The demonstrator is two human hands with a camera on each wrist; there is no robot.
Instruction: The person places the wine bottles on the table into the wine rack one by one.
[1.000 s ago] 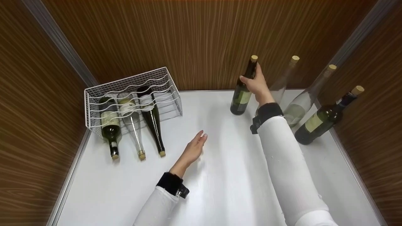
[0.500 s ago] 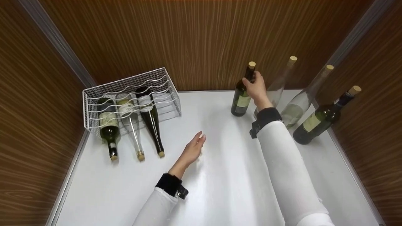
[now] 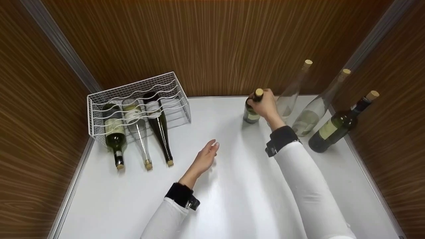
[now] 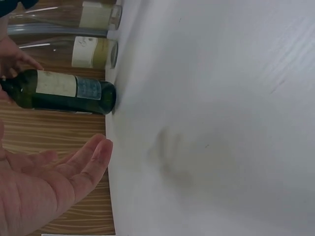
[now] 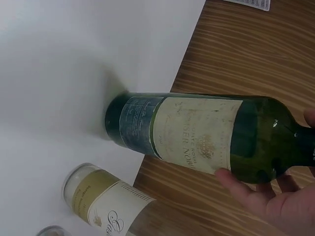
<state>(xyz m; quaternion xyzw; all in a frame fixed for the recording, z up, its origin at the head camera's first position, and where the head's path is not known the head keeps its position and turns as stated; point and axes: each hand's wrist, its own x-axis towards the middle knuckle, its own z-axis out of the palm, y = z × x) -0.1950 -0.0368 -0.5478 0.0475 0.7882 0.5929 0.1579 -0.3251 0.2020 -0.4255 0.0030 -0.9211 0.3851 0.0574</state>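
My right hand (image 3: 267, 106) grips a green wine bottle (image 3: 251, 116) around its neck. Its corked top leans towards me in the head view, and its base is at or close to the white table. In the right wrist view, the fingers (image 5: 241, 191) curl below the shoulder of this bottle (image 5: 197, 132), whose cream and dark labels show. My left hand (image 3: 204, 157) hovers over the middle of the table, holding nothing, its fingers loosely extended. The left wrist view shows that hand (image 4: 54, 182) palm up, apart from the bottle.
A white wire rack (image 3: 173, 72) at the left holds a green bottle (image 3: 116, 141), a clear bottle (image 3: 142, 136) and a dark slim bottle (image 3: 162, 129), necks outward. Right of my right hand stand two clear bottles (image 3: 307, 121) and a dark green bottle (image 3: 338, 126). Wood-grain walls enclose the table.
My right hand has come down and nearer, tipping the bottle's neck towards me while its base stays in about the same spot. The left hand has hardly moved.
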